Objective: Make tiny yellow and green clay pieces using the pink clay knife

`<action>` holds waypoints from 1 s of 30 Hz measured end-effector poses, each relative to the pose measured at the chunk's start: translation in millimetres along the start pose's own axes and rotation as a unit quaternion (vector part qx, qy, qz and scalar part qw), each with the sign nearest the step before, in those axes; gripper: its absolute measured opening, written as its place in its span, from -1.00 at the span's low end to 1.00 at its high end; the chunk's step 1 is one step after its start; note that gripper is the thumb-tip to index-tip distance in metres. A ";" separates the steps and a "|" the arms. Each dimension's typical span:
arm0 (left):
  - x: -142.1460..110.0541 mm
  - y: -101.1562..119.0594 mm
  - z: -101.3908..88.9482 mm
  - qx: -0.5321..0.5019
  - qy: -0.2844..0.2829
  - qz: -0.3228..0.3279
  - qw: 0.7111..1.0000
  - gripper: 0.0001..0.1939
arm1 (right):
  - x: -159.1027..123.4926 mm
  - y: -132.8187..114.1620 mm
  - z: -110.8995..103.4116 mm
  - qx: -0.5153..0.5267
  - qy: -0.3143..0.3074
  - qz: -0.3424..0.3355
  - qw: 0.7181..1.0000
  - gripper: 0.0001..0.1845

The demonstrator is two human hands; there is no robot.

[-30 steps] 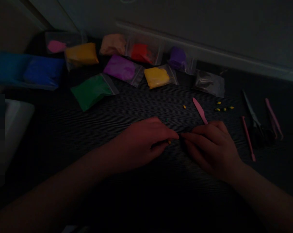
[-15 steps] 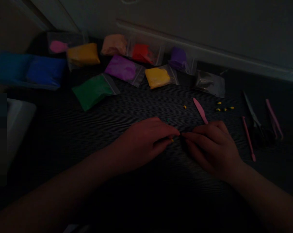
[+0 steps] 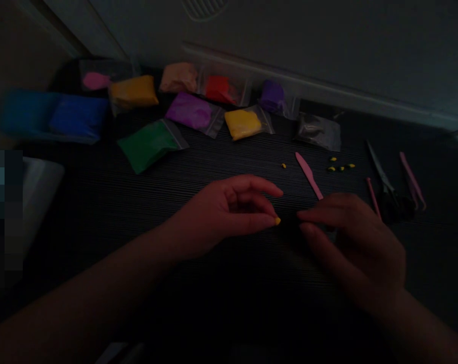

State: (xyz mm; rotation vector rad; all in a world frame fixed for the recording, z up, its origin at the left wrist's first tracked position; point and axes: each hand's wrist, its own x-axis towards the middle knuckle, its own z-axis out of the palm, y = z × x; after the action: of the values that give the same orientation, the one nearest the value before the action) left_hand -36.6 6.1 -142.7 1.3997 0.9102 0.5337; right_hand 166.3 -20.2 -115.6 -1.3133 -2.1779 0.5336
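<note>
The light is very dim. My left hand (image 3: 229,215) rests on the dark ribbed table (image 3: 214,172) with its fingers curled. A tiny yellow clay bit (image 3: 277,221) sits at the tip of its thumb, and the index finger is lifted above it. My right hand (image 3: 350,237) lies just to the right, index and thumb stretched toward the bit with a small gap between, holding nothing I can see. A pink plastic knife (image 3: 308,175) lies just beyond the right hand.
Several zip bags of coloured clay lie along the back: blue (image 3: 77,116), green (image 3: 147,144), purple (image 3: 189,110), yellow (image 3: 244,124), red (image 3: 219,88). Small yellow pieces (image 3: 340,167) and another yellow speck (image 3: 284,165) lie near the knife. Scissors (image 3: 382,177) and pink tools (image 3: 413,179) are at the right.
My hands have drawn apart. The left hand turned and lifted its index finger, so the yellow bit now shows at the thumb tip. The right hand slid right and toward me.
</note>
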 end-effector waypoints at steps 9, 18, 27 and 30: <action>-1.5 1.9 4.8 -0.052 -0.028 -0.015 0.998 -0.67 | -1.2 -6.7 9.8 0.014 -0.027 -0.015 0.999 -0.86; -1.5 -1.0 4.2 -0.063 -0.054 -0.014 0.996 -0.66 | -1.3 -5.3 9.8 0.021 -0.030 -0.042 0.998 -0.87; -0.3 -1.1 3.1 -0.071 -0.055 -0.019 0.996 -0.66 | -0.6 -5.0 6.7 0.035 -0.013 -0.043 0.998 -0.88; 0.2 0.8 4.7 -0.146 -0.060 -0.045 0.986 -0.67 | -0.8 -4.4 7.6 0.040 -0.011 -0.049 0.998 -0.89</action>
State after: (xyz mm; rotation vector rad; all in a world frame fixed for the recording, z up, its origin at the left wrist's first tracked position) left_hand -32.6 3.6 -142.4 1.1073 0.7603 0.4883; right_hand 158.8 -23.3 -119.2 -1.1579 -2.2017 0.5916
